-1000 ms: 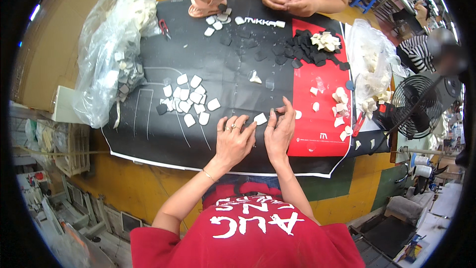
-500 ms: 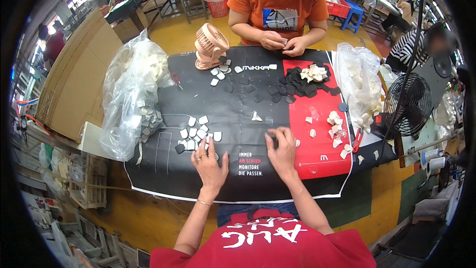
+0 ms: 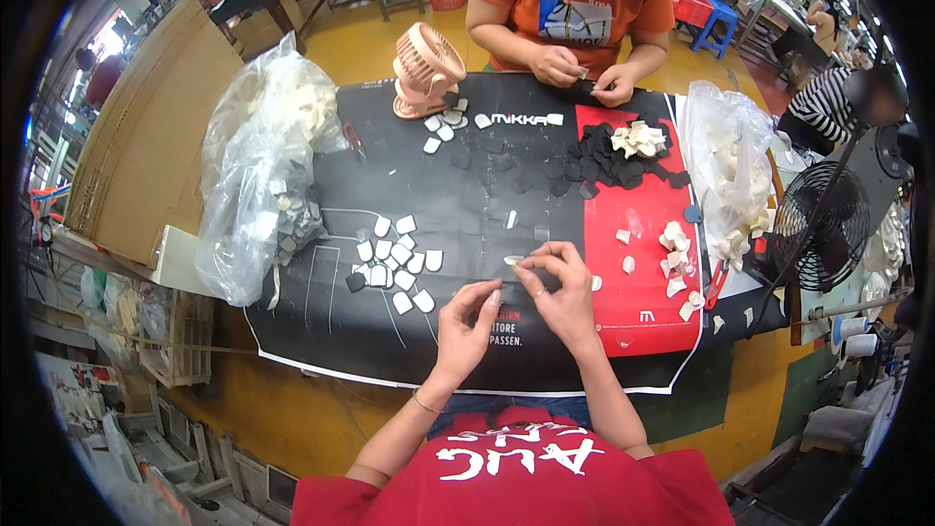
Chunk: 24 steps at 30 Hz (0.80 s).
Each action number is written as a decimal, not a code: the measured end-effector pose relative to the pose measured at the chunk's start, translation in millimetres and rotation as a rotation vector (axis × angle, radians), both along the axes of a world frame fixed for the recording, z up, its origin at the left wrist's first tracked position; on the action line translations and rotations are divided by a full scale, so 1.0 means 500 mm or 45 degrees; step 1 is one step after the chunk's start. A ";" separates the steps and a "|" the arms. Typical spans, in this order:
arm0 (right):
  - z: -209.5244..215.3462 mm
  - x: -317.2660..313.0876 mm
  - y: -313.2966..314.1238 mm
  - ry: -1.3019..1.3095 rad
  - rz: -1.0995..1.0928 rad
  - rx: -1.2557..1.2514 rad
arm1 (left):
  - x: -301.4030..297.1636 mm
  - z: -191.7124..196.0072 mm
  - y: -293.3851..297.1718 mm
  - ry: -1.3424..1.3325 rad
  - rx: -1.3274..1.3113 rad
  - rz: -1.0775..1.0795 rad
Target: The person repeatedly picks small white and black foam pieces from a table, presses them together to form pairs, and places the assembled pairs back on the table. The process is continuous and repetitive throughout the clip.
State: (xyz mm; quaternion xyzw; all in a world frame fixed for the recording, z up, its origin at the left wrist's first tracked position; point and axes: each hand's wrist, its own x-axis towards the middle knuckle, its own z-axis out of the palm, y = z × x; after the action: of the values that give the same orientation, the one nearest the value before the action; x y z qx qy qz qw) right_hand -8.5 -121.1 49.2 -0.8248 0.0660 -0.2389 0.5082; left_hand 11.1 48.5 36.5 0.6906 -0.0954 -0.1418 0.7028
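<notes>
Over the near middle of the black mat, my two hands are close together. My right hand [image 3: 563, 297] pinches a small white piece [image 3: 513, 260] between thumb and forefinger. Just left of it is my left hand [image 3: 466, 329], thumb and fingers drawn together at the tips; whether a piece is in them is too small to make out. A loose cluster of white rounded pads [image 3: 400, 255] lies to the left, with a dark pad [image 3: 355, 281] at its edge. Beyond my fingers sits one small white scrap [image 3: 510, 219].
Opposite, a person in orange handles a small piece beside black pads [image 3: 606, 158] and cream scraps [image 3: 639, 140]. A pink fan [image 3: 429, 63] stands at the far edge. Plastic bags [image 3: 263, 175] flank the left; red-handled cutters [image 3: 717, 282] lie right.
My left hand has left the white pads and moved right to meet my right hand. The fingers of both hands have drawn together. The view has shifted slightly.
</notes>
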 end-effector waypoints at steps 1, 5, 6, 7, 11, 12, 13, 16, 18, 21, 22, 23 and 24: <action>0.009 -0.020 0.008 -0.018 0.007 0.000 | -0.002 0.007 -0.006 0.125 -0.190 -0.044; 0.031 -0.063 0.023 -0.070 0.017 -0.266 | -0.004 0.030 -0.025 0.219 -0.329 -0.080; 0.033 -0.066 0.023 -0.057 0.035 -0.252 | -0.004 0.033 -0.028 0.225 -0.273 -0.074; 0.036 -0.069 0.025 -0.046 0.054 -0.237 | -0.003 0.036 -0.031 0.211 -0.277 -0.072; 0.046 -0.072 0.025 -0.032 0.163 0.022 | -0.001 0.040 -0.028 0.245 -0.285 -0.027; 0.049 -0.073 0.024 -0.008 0.148 0.029 | -0.001 0.040 -0.025 0.277 -0.341 -0.031; 0.052 -0.072 0.020 -0.003 0.142 0.047 | 0.000 0.039 -0.023 0.154 -0.163 -0.026; 0.059 -0.072 0.017 0.077 0.127 0.097 | -0.002 0.040 -0.018 -0.158 0.131 -0.059; 0.059 -0.074 0.017 0.132 0.122 0.185 | -0.011 0.045 -0.016 -0.328 0.246 -0.094; 0.056 -0.076 0.002 0.338 0.256 0.221 | -0.016 0.057 -0.012 -0.534 0.355 -0.156; 0.053 -0.077 -0.002 0.324 0.283 0.293 | -0.014 0.062 -0.009 -0.621 0.403 -0.172; 0.050 -0.081 -0.003 0.322 0.302 0.373 | -0.016 0.067 -0.004 -0.581 0.379 -0.209; 0.046 -0.084 -0.006 0.328 0.322 0.462 | -0.015 0.072 0.000 -0.496 0.330 -0.262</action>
State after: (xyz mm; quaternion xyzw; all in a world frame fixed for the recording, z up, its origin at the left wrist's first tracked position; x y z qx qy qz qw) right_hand -50.7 -124.1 72.5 -0.7454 0.0683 -0.0507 0.6611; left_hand 3.6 48.2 72.7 0.7759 -0.2797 -0.0879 0.5586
